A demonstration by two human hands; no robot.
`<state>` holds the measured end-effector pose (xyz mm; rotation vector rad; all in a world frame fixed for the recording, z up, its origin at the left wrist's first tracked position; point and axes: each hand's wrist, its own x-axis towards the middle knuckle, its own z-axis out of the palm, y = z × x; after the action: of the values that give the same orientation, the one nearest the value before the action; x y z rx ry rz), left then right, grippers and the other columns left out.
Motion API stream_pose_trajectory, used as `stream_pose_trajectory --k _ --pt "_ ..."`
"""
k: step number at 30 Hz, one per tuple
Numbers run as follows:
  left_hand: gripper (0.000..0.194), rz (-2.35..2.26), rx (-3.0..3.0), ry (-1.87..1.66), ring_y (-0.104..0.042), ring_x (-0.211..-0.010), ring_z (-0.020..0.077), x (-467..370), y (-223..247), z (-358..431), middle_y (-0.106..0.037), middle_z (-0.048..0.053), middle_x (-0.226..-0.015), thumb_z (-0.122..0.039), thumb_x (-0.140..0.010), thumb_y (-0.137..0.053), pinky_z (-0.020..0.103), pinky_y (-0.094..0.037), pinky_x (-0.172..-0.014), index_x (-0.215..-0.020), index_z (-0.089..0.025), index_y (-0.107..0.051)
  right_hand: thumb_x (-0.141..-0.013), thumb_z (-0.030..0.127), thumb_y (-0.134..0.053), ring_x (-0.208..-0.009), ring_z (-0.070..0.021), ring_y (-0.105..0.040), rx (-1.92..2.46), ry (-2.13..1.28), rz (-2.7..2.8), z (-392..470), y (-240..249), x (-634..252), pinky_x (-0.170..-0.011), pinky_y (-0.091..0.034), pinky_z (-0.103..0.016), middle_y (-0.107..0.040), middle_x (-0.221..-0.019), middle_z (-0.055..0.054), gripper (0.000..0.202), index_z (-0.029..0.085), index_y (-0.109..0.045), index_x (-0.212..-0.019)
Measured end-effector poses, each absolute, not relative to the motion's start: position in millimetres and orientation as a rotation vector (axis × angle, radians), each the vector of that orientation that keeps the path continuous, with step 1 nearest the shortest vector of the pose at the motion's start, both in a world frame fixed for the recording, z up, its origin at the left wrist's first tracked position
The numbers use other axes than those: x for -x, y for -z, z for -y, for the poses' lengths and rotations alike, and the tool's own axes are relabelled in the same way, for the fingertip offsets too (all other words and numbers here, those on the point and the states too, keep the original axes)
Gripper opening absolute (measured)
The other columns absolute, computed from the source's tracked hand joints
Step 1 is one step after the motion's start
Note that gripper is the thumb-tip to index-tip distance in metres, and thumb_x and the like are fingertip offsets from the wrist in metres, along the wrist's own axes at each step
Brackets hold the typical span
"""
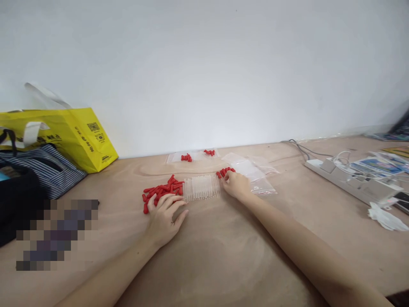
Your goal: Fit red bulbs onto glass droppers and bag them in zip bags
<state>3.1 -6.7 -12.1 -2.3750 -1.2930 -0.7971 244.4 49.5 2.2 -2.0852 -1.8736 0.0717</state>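
My left hand (164, 217) rests with its fingers apart at the near edge of a pile of red pieces (161, 190). Right of that pile lies a row of thin clear sticks (202, 187), side by side. At the right end of the row is my right hand (237, 184), its fingers bent together beside a small row of red pieces (226, 172); whatever is between its fingertips is too small to make out. Clear plastic bags (247, 170) lie behind and to the right of this hand.
Near the wall lies a clear bag (174, 158) with red pieces. A yellow bag (79, 140) and a striped bag (56, 168) stand at left. On the right are a power strip (351, 181), cables, papers and a crumpled white tissue (386, 216).
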Motion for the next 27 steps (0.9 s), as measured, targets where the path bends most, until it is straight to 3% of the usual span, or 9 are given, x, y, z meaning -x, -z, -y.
stream_pose_trajectory --k 6,10,16,20,27 --pt "0.020 1.501 2.200 0.859 -0.051 -0.091 0.0215 2 9 2 -0.063 0.002 -0.088 -0.033 -0.076 -0.050 0.045 -0.021 -0.090 -0.060 -0.020 -0.053 -0.076 0.032 -0.044 -0.085 -0.0250 -0.058 2.119 -0.148 1.955 -43 -7 -231 -0.069 -0.041 -0.034 -0.064 -0.087 -0.009 0.024 0.020 -0.063 -0.084" --pt "0.021 1.772 2.117 0.735 -0.050 -0.089 0.0235 11 -13 -23 -0.063 0.003 -0.087 -0.037 -0.078 -0.045 0.046 -0.025 -0.084 -0.072 -0.023 -0.059 -0.074 0.031 -0.047 -0.093 -0.0226 -0.056 2.169 -0.267 1.950 -48 -15 -230 -0.074 -0.041 -0.031 -0.063 -0.091 -0.010 0.025 0.019 -0.062 -0.089" --pt "0.034 2.271 2.064 0.413 -0.043 -0.106 0.0318 18 -45 -93 -0.060 0.007 -0.099 -0.049 -0.071 -0.047 0.049 -0.025 -0.085 -0.085 -0.022 -0.063 -0.070 0.032 -0.051 -0.096 -0.0234 -0.054 2.230 -0.362 1.938 -60 -20 -229 -0.075 -0.041 -0.032 -0.061 -0.095 -0.012 0.033 0.016 -0.058 -0.098" --pt "0.029 2.410 2.074 0.321 -0.054 -0.089 0.0301 17 -38 -126 -0.065 0.004 -0.078 -0.050 -0.064 -0.056 0.051 -0.026 -0.085 -0.071 -0.023 -0.063 -0.067 0.027 -0.053 -0.095 -0.0235 -0.054 2.249 -0.411 1.945 -65 -22 -227 -0.077 -0.040 -0.032 -0.061 -0.095 -0.012 0.028 0.017 -0.059 -0.092" --pt "0.024 2.477 2.060 0.291 -0.054 -0.092 0.0310 16 -22 -141 -0.066 0.005 -0.080 -0.047 -0.058 -0.061 0.053 -0.024 -0.089 -0.065 -0.024 -0.062 -0.063 0.025 -0.055 -0.096 -0.0220 -0.053 2.243 -0.457 1.943 -70 -22 -223 -0.079 -0.039 -0.031 -0.059 -0.097 -0.009 0.028 0.017 -0.059 -0.089"
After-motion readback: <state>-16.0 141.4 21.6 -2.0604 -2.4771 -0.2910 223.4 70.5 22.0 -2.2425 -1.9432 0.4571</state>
